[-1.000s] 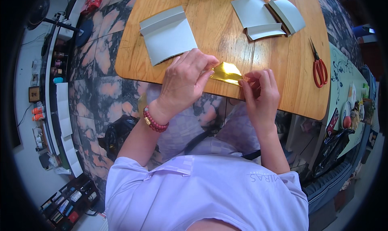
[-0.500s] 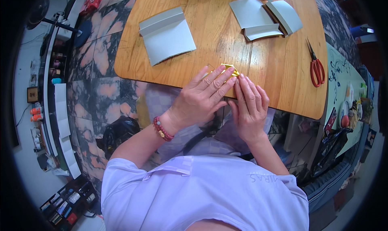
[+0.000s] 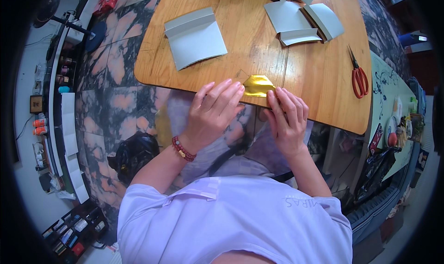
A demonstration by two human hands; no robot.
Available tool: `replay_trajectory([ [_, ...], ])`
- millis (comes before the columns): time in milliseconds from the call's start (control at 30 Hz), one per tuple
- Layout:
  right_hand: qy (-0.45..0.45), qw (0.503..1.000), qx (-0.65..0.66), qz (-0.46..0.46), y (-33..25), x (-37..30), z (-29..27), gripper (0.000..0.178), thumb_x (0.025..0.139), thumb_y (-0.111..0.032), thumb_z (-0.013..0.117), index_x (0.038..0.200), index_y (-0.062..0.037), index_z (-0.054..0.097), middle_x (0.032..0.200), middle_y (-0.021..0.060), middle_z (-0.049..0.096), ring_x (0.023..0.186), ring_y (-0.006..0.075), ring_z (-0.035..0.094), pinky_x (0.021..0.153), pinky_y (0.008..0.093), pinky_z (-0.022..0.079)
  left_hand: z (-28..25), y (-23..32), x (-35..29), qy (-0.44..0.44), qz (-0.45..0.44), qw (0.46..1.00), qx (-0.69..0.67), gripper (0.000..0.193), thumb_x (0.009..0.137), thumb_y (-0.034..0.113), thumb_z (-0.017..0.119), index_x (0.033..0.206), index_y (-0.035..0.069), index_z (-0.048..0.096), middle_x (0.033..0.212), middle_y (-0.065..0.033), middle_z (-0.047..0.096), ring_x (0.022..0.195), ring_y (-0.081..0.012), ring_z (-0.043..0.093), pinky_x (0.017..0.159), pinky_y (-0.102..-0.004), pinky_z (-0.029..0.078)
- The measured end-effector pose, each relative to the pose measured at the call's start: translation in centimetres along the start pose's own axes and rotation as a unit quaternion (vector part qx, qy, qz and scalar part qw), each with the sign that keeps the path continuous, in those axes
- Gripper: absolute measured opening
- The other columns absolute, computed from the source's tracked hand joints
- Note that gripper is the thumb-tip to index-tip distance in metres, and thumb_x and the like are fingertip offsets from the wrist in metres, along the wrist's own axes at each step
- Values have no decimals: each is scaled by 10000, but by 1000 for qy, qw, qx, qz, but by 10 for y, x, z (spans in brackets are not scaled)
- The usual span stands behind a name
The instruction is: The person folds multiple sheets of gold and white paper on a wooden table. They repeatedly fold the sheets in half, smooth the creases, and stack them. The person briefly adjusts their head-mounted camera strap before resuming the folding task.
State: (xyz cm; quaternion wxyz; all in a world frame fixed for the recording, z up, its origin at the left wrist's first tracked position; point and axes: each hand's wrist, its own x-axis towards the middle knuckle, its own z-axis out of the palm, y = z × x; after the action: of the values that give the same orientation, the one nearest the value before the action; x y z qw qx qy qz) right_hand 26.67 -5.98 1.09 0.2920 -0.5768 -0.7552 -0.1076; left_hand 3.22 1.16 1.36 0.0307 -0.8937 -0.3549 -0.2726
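Note:
A small folded sheet of shiny gold foil paper (image 3: 259, 86) lies at the near edge of the wooden table. Its upper corners are folded in, so it tapers away from me. My left hand (image 3: 213, 107) has its fingertips closed at the paper's left corner, its thumb partly hidden under the fingers. At the right corner, the fingers of my right hand (image 3: 287, 118) are closed on the paper's edge. A beaded red bracelet (image 3: 183, 150) circles my left wrist.
The wooden table (image 3: 319, 74) carries a creased grey-white card piece (image 3: 198, 42) at left and more folded card pieces (image 3: 289, 21) at the back. Red-handled scissors (image 3: 359, 79) lie at right. A black plastic bag (image 3: 136, 154) rests on the floor. Beyond stands a pale green patterned table (image 3: 386, 86).
My left hand has moved left off the gold foil paper, which it was covering flat-fingered. More of the paper now shows between my hands. The right hand stays near its right corner.

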Motion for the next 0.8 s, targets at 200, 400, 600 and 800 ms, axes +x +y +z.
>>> replay_trajectory([
  [200, 26, 993, 28, -114, 12, 3, -9, 311, 872, -95, 820, 1174, -27, 794, 1153, 107, 754, 1019, 272, 740, 872, 395, 592, -18, -3, 2, 24, 51, 998, 1, 312, 923, 190, 791, 1225, 113, 798, 1247, -5, 791, 1183, -200, 738, 1033, -407, 563],
  [400, -95, 979, 125, -130, 5, 32, -59, 215, 835, -53, 820, 1040, -27, 759, 945, 66, 687, 822, 244, 685, 694, 375, 555, -52, -19, 18, -69, 48, 978, -190, 259, 895, 79, 826, 1153, 78, 806, 1067, -70, 813, 911, -221, 780, 790, -346, 601],
  [600, -296, 757, 577, 74, 23, 57, -84, 93, 883, 14, 851, 968, -20, 833, 933, 67, 754, 793, 205, 695, 728, 324, 546, -71, -42, 32, -230, -44, 752, -617, 242, 909, 1, 863, 1149, 30, 845, 1001, -97, 828, 884, -193, 785, 775, -316, 609],
  [800, -216, 569, 774, 176, 29, 32, -52, 269, 856, 30, 886, 1119, 72, 845, 1019, 172, 782, 902, 210, 752, 801, 298, 578, -48, -46, 20, -196, -83, 599, -772, 279, 891, -31, 880, 1168, -11, 849, 1044, -105, 826, 959, -161, 758, 842, -268, 581],
])
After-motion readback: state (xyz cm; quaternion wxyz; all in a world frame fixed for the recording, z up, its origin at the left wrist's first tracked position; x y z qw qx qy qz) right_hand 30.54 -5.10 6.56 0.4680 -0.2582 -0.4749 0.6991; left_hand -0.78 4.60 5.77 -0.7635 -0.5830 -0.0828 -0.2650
